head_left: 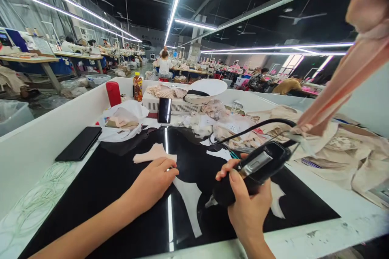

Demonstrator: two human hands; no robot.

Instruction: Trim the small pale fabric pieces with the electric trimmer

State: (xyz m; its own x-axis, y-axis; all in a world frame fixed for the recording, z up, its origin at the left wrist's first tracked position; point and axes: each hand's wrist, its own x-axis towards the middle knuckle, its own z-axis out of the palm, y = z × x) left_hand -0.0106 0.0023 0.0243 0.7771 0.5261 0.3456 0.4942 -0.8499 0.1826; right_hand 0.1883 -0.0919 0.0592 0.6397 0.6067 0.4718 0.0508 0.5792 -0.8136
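My right hand (247,206) is wrapped round a black corded hand tool (255,170), its tip pointing down toward the glossy black work surface (100,190). My left hand (153,182) rests on that surface with its fingers curled, touching a small pink fabric piece (153,153). Pale fabric cut pieces (190,202) lie on the black surface between my hands. The tool's black cable (252,127) arcs up and to the right.
A black phone (79,143) lies at the left, and another phone (164,110) leans against a white box (176,105). A red bottle (113,93), a drink bottle (137,87), a white bowl (209,87) and fabric heaps (343,153) crowd the back. Pink fabric (343,81) hangs at the right. Other workers sit far behind.
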